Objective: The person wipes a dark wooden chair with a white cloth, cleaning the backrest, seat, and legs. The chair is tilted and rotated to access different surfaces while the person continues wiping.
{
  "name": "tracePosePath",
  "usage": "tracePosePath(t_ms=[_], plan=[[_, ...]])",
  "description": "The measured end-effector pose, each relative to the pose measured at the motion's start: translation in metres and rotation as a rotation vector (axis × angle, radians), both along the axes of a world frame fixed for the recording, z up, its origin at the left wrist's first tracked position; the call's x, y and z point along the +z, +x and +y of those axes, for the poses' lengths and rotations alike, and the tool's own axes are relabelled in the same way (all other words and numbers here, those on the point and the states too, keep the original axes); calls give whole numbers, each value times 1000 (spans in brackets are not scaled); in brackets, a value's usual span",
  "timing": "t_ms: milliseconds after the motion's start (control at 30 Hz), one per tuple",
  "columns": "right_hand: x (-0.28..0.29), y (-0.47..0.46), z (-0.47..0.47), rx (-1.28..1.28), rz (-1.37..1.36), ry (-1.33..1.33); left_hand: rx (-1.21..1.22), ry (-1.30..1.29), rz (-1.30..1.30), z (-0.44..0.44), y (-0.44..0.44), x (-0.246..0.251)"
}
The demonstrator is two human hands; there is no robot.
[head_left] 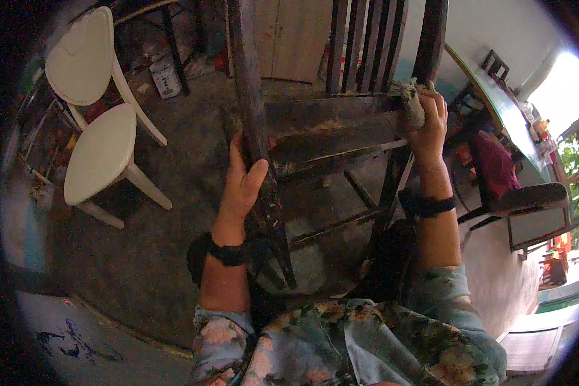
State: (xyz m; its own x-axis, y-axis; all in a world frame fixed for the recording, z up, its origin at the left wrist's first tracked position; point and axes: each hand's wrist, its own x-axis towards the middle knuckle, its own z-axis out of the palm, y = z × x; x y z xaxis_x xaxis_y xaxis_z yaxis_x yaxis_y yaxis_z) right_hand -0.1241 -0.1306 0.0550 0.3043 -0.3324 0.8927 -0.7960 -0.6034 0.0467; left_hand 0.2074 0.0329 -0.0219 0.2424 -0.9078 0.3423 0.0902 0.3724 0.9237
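A dark wooden chair frame [337,106] with a slatted back stands tilted before me, its bars and legs reaching down toward my lap. My left hand [246,178] is wrapped around the left wooden post, thumb on the near side. In my right hand [427,116] is a pale, crumpled cloth [413,103], pressed against the right post where a crossbar meets it. Both wrists wear dark bands.
A cream plastic chair [101,154] stands on the floor at the left. A printed container [165,82] sits behind it. A wooden cabinet [289,38] is at the back. On the right are a glass-topped table [506,106] and a dark-seated chair [530,199] near a maroon cloth [494,161].
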Motion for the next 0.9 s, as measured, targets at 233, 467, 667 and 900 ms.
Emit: tracePosePath(t_ms=[233, 467, 667, 900], plan=[[-1, 50, -5, 35, -177, -48, -19, -30, 30, -15, 4, -7], [9, 151, 43, 280, 68, -112, 93, -46, 23, -31, 4, -16], [38, 209, 46, 452, 231, -32, 112, -4, 65, -41, 2, -15], [29, 167, 37, 581, 159, -92, -12, -100, 198, -40, 3, -17]])
